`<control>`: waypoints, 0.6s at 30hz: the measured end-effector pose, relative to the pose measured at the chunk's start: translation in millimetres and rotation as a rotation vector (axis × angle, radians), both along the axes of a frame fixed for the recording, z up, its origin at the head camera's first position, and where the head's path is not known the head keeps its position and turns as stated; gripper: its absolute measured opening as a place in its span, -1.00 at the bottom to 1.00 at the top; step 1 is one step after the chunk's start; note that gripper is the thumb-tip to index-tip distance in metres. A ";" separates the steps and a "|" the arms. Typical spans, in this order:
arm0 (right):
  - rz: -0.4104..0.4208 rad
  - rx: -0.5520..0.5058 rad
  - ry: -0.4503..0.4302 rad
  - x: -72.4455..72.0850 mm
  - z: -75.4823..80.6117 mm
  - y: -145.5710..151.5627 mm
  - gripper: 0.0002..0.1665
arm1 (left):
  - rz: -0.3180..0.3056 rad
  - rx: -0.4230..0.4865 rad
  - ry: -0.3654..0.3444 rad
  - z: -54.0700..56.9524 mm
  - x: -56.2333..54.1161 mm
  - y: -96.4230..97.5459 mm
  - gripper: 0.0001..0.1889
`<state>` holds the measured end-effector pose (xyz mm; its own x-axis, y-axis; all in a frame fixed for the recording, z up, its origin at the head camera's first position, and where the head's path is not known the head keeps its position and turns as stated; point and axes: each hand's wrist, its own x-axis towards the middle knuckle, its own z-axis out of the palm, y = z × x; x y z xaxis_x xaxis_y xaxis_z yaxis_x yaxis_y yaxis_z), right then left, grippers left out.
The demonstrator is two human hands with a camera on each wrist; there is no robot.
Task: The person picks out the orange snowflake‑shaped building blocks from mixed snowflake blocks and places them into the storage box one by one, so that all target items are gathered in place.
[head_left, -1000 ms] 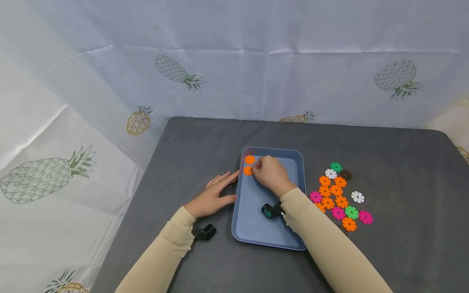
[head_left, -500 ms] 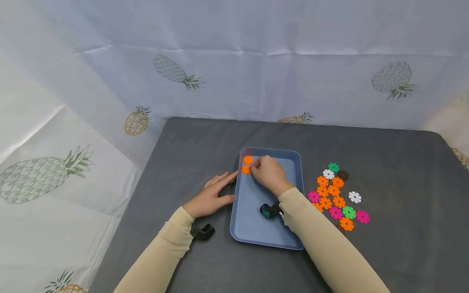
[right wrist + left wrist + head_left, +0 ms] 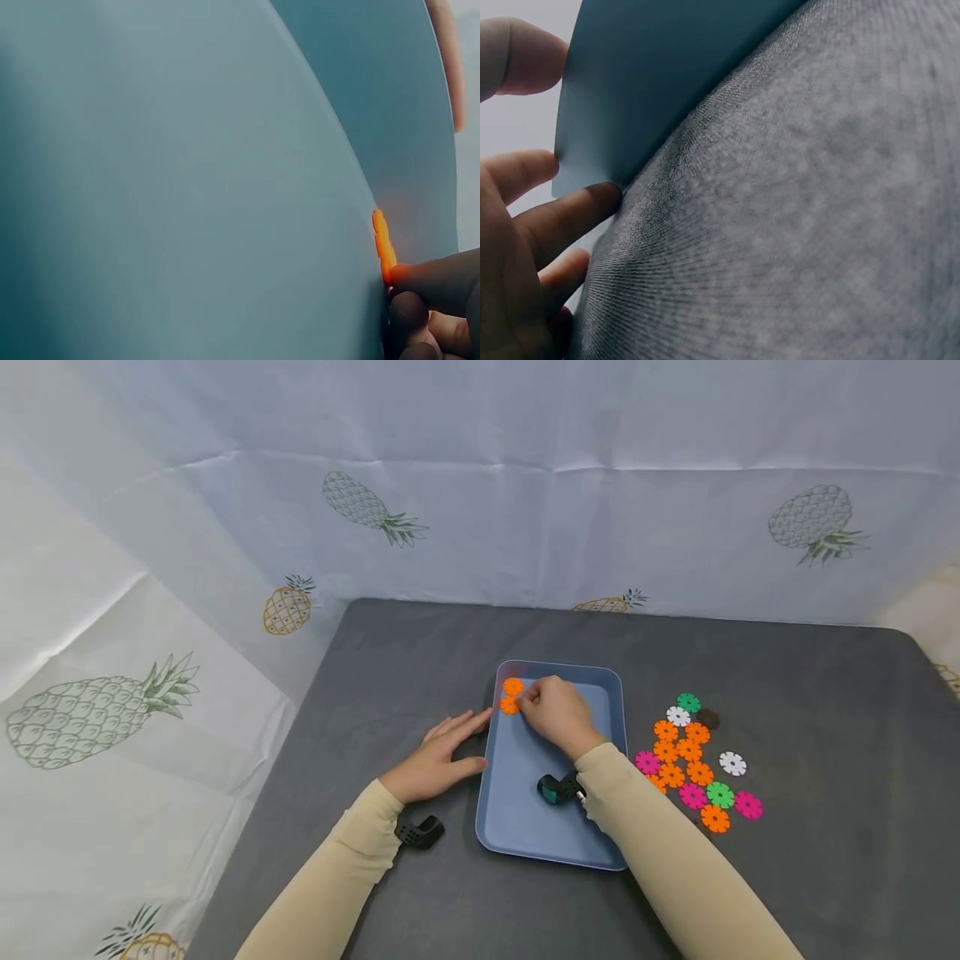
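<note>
A blue tray (image 3: 525,814) lies on the grey table (image 3: 810,693). In its far left corner are two orange flower-shaped discs. My right hand (image 3: 553,712) reaches into the tray and pinches the nearer orange disc (image 3: 510,705), which touches the farther orange disc (image 3: 513,687). The right wrist view shows the fingertips (image 3: 424,289) on the disc's edge (image 3: 383,244), low over the tray floor (image 3: 187,187). My left hand (image 3: 438,758) lies flat on the table, fingers straight, against the tray's left rim; in the left wrist view its fingers (image 3: 562,217) touch the tray's edge (image 3: 652,75).
A loose pile of orange, pink, green and white discs (image 3: 686,760) lies on the table right of the tray, with one dark disc (image 3: 708,719) at its far side. A pineapple-print cloth (image 3: 480,510) walls in the back and left.
My right hand has slid the held orange disc a little farther into the tray, up against the other orange disc. The left hand has stayed where it was.
</note>
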<state>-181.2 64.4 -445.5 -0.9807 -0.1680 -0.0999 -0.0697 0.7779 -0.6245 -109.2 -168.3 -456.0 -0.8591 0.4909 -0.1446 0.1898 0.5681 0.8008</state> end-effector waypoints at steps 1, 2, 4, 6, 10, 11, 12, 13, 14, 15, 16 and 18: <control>0.000 0.000 0.000 -0.1 -0.2 0.2 -0.60 | -0.001 0.001 0.001 -0.1 -0.1 0.2 -0.21; 0.002 0.001 0.001 -0.1 -0.5 0.4 -0.59 | -0.002 0.003 0.002 -0.3 -0.1 0.3 -0.21; 0.006 0.001 0.003 -0.2 -0.5 0.7 -0.57 | -0.002 0.005 0.003 -0.6 -0.1 0.3 -0.21; 0.007 -0.002 0.005 -0.3 -0.9 0.8 -0.55 | -0.004 0.009 0.004 -0.8 -0.1 0.3 -0.21; 0.000 -0.004 0.006 -0.5 -1.2 0.7 -0.60 | -0.008 0.017 0.002 -0.9 -0.3 0.5 -0.21; 0.000 -0.003 0.005 -0.5 -1.2 0.7 -0.62 | -0.010 0.017 0.003 -0.9 -0.4 0.5 -0.21; -0.003 -0.004 0.005 -0.8 -1.2 0.6 -0.64 | -0.011 0.017 0.003 -0.9 -0.5 0.6 -0.21; -0.006 -0.003 0.004 -0.9 -1.1 0.5 -0.66 | -0.012 0.017 0.004 -0.9 -0.7 0.7 -0.21; -0.009 -0.004 0.001 -1.1 -1.0 0.4 -0.68 | -0.012 0.016 0.005 -1.0 -0.9 0.8 -0.21; -0.012 -0.004 -0.002 -1.3 -0.9 0.5 -0.69 | -0.012 0.016 0.004 -1.0 -1.0 0.8 -0.21; -0.015 -0.005 -0.006 -1.4 -0.7 0.6 -0.69 | -0.012 0.014 0.004 -1.0 -1.1 0.9 -0.21; -0.019 -0.006 -0.013 -1.5 -0.2 0.9 -0.70 | -0.013 0.013 0.004 -1.0 -1.4 0.9 -0.21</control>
